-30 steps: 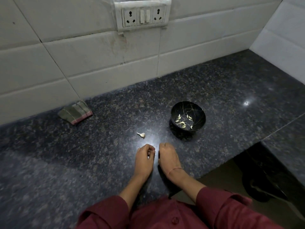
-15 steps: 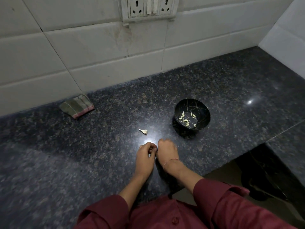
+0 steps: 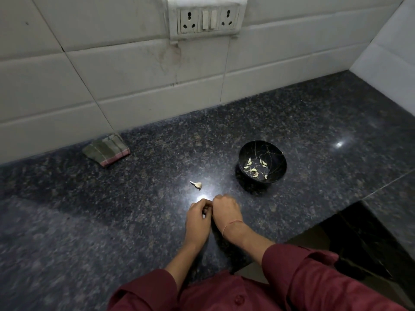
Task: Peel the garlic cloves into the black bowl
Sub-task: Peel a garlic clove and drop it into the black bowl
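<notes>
My left hand (image 3: 197, 223) and my right hand (image 3: 225, 213) meet knuckle to knuckle low over the dark granite counter, fingers curled inward around a small garlic clove that is almost wholly hidden between the fingertips. One unpeeled garlic clove (image 3: 197, 184) lies on the counter just beyond my left hand. Farther right stands the black bowl (image 3: 243, 151) with gold veining, holding several pale peeled cloves (image 3: 254, 169). The bowl is a hand's width from my right hand.
A folded striped cloth (image 3: 105, 149) lies at the back left against the tiled wall. A socket plate (image 3: 207, 19) is mounted on the wall above. The counter's front edge (image 3: 314, 223) drops off at the right, beside my right forearm.
Both hands have stayed pressed together at the same spot, with only small finger movement. The view has shifted slightly; the bowl and loose clove have not moved.
</notes>
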